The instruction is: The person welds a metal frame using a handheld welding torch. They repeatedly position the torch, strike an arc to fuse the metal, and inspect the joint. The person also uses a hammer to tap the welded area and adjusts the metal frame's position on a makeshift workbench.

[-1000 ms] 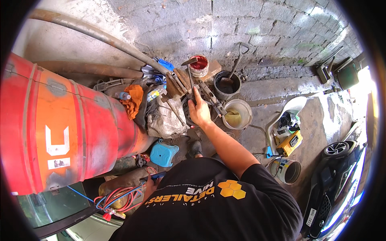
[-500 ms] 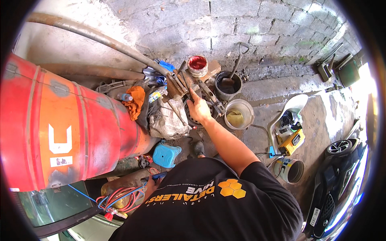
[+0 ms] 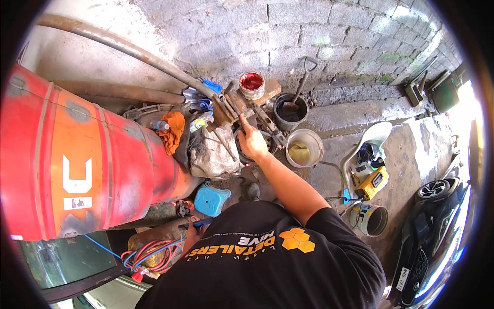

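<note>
Right hand: reaches forward with the arm stretched out, fingers curled around the rusty metal tools that lean together at the foot of the stone wall; the grip is closed on one of the bars (which bar exactly, I cannot tell).
Left hand: low by the body, mostly hidden by the black shirt; fingers are wrapped around a slim blue-handled tool.
Rusty metal tools: a cluster of bars and clamp-like pieces, tilted, just below the small red paint tin and at the lower end of the long rusty pipe that runs along the wall.
Red drum: large, lying on its side at the left of the ground, with an orange rag and a grey sack just beside its right end.
Blue stool: small, plastic, on the ground between the drum and the person.
Buckets: a dark one with a shovel standing in it, and a pale one with yellowish contents, both just right of the right hand.
Yellow device: on the concrete to the right, near a white bucket lying on its side.
Cables: red and blue, coiled at the lower left near the left hand.
</note>
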Demonstrator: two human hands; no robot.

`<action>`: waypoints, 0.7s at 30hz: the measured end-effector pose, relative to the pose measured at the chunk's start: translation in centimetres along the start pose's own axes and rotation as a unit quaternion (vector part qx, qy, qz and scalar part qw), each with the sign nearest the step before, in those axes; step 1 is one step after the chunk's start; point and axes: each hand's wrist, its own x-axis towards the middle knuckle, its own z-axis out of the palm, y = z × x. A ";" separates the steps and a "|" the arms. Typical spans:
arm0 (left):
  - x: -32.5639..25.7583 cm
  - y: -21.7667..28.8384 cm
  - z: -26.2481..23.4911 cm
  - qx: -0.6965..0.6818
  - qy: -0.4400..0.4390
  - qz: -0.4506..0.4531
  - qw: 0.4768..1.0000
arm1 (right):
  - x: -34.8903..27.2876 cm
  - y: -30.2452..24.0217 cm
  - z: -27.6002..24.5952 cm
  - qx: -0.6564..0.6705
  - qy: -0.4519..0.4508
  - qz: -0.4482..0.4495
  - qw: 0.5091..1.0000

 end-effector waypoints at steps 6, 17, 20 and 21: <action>0.2 -0.2 0.3 0.010 0.040 -0.010 0.999 | -0.7 0.3 0.4 -0.002 0.024 -0.016 1.000; -0.3 0.6 -0.6 0.044 0.024 -0.034 0.998 | -0.2 -0.4 0.4 -0.023 -0.025 0.016 0.999; -2.3 0.6 2.3 0.048 0.062 -0.014 0.997 | 0.4 1.0 -0.7 -0.036 -0.042 0.027 0.998; -3.7 0.9 4.1 0.061 0.074 -0.017 0.995 | 0.2 2.8 -0.6 -0.020 0.018 -0.034 0.999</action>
